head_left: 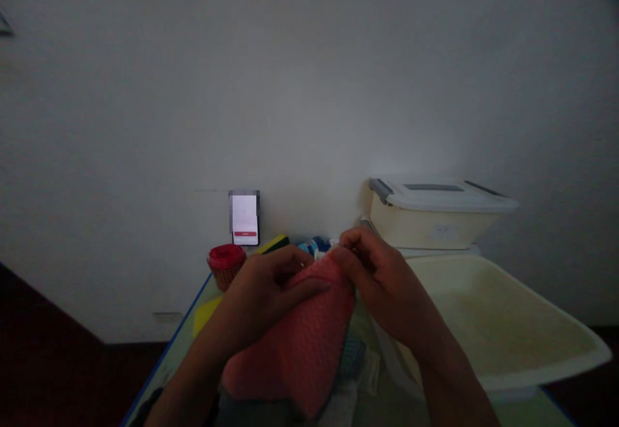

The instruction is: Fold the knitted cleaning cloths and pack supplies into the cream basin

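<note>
A pink textured cloth (309, 337) hangs between my two hands, its upper edge slanting up to the right. My left hand (271, 291) is closed on the left part of that edge, thumb lying across the front. Higher up, my right hand (372, 269) pinches the cloth's upper corner between thumb and fingers. Below the hanging cloth, a grey-blue cloth (352, 357) and pale fabric lie on the table, partly hidden by it.
A red woven basket (227, 275) and a lit phone (245, 219) stand at the back left. A yellow item (206, 314) lies near the left edge. At the right are a large cream basin (503, 324) and a lidded storage box (425, 220) against the wall.
</note>
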`<state>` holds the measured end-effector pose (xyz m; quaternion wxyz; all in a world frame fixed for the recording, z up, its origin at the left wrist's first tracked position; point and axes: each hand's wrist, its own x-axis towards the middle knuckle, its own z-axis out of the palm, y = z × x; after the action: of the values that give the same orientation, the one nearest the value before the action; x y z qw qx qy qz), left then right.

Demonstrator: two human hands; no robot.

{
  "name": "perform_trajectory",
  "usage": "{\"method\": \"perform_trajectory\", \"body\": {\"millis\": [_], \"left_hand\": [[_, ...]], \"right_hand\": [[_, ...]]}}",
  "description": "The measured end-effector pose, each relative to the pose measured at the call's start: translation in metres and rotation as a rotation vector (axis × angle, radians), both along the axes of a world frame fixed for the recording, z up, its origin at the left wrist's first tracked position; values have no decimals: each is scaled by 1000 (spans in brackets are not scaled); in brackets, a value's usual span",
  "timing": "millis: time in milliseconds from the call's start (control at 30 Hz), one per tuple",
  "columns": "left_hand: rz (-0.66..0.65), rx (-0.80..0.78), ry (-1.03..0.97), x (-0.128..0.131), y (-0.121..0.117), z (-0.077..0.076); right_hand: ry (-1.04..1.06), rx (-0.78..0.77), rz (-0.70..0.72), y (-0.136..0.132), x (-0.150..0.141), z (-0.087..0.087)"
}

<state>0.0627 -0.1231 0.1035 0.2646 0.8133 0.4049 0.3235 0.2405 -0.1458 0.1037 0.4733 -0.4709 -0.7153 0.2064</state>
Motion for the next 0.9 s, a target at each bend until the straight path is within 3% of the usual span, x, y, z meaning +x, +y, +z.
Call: {"method": "perform_trajectory", "body": {"millis": [200, 400, 500, 600, 700, 800, 900], "left_hand": [[3, 47, 37, -12, 6, 4], [57, -49, 50, -30, 19, 3], [17, -175, -13, -43, 27, 2], [-122, -381, -85, -59, 34, -1], [-278, -552, -15, -74, 39, -3], [-352, -517, 147, -82, 42, -5], [-335, -493, 282, -82, 46, -8]], "right_hand": [[108, 178, -377, -1, 23, 6], [101, 155, -509, -3, 41, 12], [126, 145, -539, -5, 44, 13], [170, 129, -536, -6, 47, 14], [200, 111, -528, -6, 49, 14], [206, 107, -506, -6, 47, 14], [205, 106, -456, -6, 42, 14]]}}
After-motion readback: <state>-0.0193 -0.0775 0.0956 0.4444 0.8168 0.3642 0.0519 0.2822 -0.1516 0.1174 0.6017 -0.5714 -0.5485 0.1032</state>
